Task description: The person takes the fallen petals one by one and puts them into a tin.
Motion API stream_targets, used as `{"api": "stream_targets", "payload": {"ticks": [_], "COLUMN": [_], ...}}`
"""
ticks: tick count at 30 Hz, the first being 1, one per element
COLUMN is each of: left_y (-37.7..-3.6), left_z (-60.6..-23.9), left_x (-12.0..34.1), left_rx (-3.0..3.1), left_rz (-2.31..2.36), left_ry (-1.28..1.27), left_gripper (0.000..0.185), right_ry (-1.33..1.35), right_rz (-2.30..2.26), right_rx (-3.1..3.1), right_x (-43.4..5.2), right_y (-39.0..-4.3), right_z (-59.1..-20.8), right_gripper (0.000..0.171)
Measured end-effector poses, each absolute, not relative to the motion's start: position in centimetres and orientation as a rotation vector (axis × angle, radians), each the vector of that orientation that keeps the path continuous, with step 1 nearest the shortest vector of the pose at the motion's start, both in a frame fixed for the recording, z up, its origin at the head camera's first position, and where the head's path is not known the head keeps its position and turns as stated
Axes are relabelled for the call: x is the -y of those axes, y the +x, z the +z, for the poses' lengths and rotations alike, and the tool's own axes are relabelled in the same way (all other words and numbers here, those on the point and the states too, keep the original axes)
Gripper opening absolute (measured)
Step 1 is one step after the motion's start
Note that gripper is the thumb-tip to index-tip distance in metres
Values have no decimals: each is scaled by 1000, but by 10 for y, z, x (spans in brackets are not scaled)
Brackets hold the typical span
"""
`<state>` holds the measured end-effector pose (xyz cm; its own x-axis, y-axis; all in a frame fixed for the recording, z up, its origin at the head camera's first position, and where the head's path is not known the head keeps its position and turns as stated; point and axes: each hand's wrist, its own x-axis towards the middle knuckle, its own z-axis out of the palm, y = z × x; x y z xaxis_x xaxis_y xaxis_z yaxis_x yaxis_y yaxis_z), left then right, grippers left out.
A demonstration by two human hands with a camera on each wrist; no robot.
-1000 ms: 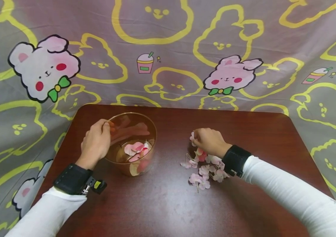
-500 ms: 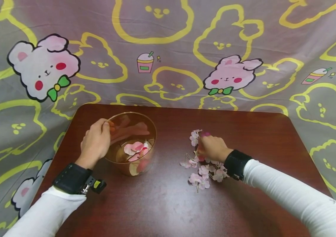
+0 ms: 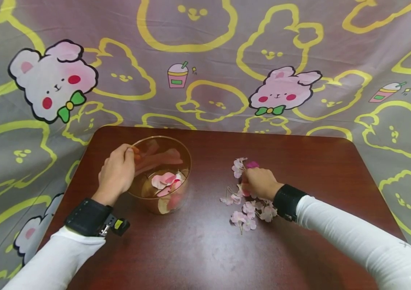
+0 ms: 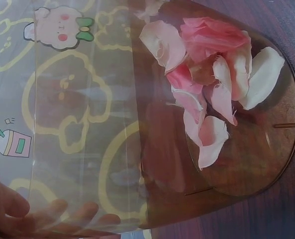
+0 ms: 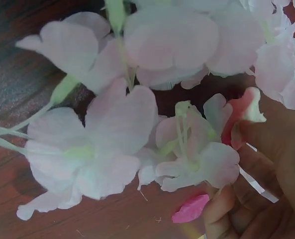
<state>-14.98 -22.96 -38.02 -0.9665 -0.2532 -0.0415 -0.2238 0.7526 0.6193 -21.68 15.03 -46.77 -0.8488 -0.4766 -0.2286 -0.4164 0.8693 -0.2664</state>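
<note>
My left hand [image 3: 117,171] grips the near-left rim of a clear amber bucket [image 3: 160,196], which stands on the table; in the left wrist view its fingers [image 4: 82,214] show through the wall. Pink, red and white petals [image 4: 207,107] lie in the bucket's bottom. Among pale pink artificial cherry blossoms [image 3: 241,220], my right hand [image 3: 261,181] has its fingers curled down, partly hiding them. In the right wrist view its thumb and fingers pinch a red-pink petal [image 5: 242,109]. A magenta petal [image 5: 189,209] lies right at its fingertips, with white strips between the fingers.
The brown wooden table [image 3: 205,257] has rounded far corners. A grey cloth [image 3: 212,60] printed with yellow bears and rabbits hangs behind and around it. More blossoms [image 3: 239,167] lie beyond the right hand.
My right hand has moved slightly right and toward me, away from the far blossoms, uncovering the magenta petal behind it. The left hand and bucket hold still.
</note>
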Motion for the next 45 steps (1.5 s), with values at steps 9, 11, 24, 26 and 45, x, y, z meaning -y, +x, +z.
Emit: {"api": "stream_targets", "payload": {"ticks": [9, 11, 24, 26, 45], "left_y": [-151, -151, -149, -150, -149], "left_z": [-381, -381, -383, -383, -382], "left_x": [230, 230, 233, 233, 231], "left_rx": [2898, 2898, 2900, 2898, 2894], "left_rz": [-1021, -1020, -1025, -1024, -1032], "left_ry": [400, 402, 404, 407, 387], "left_gripper": [53, 52, 52, 52, 53], "right_ry": [-654, -658, -685, -686, -819], "right_rz": [-285, -280, -356, -372, -461], "right_rx": [-2765, -2774, -2799, -2801, -2830], "right_x": [-149, -150, -153, -151, -121], "right_y": [-219, -219, -220, -220, -206], "right_z": [-468, -467, -456, -453, -431], "right_gripper": [10, 12, 10, 12, 8]}}
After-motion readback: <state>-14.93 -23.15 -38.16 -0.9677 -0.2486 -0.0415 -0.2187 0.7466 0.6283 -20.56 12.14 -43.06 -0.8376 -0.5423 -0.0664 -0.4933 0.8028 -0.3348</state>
